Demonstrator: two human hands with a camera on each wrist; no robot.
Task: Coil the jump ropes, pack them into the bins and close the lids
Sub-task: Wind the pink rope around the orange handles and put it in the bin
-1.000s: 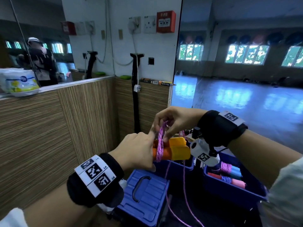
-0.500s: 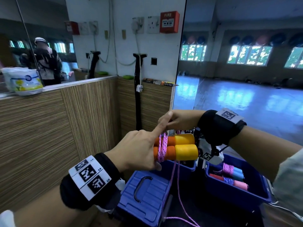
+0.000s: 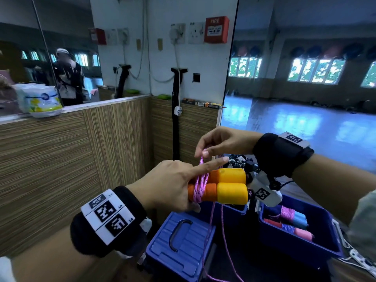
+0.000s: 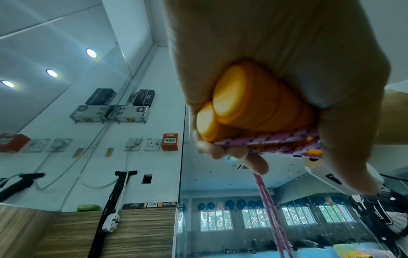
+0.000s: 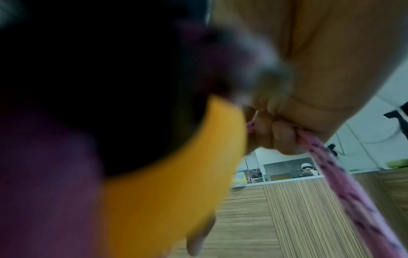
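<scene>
In the air above the bins, a pair of jump-rope handles (image 3: 221, 186), orange at one end and yellow at the other, lie side by side and level, one just above the other. A pink rope (image 3: 200, 187) with dark flecks is wound in a few turns round their orange part. The left hand (image 3: 173, 185) grasps the orange ends, fingers curled under them and thumb below, while its forefinger points straight out over the top handle. In the left wrist view the round yellow end caps show from below, with the rope crossing beneath them against the fingers (image 4: 238, 153). The right hand (image 3: 221, 142) is up above the handles and pinches a length of the rope between its fingertips; the rope runs taut from there down to the turns. Two loose strands hang down from the handles past the bins.

Under the handles sits an open blue bin (image 3: 230, 209), mostly hidden by them. Leaning in front of it is a blue ribbed lid (image 3: 183, 243) with a dark carry handle. To the right is a second open blue bin (image 3: 293, 247) holding wound ropes with blue, pink and red handles. Behind are a wood-grain panelled wall (image 3: 61, 163), mirrors, and a red fire alarm box (image 3: 216, 29).
</scene>
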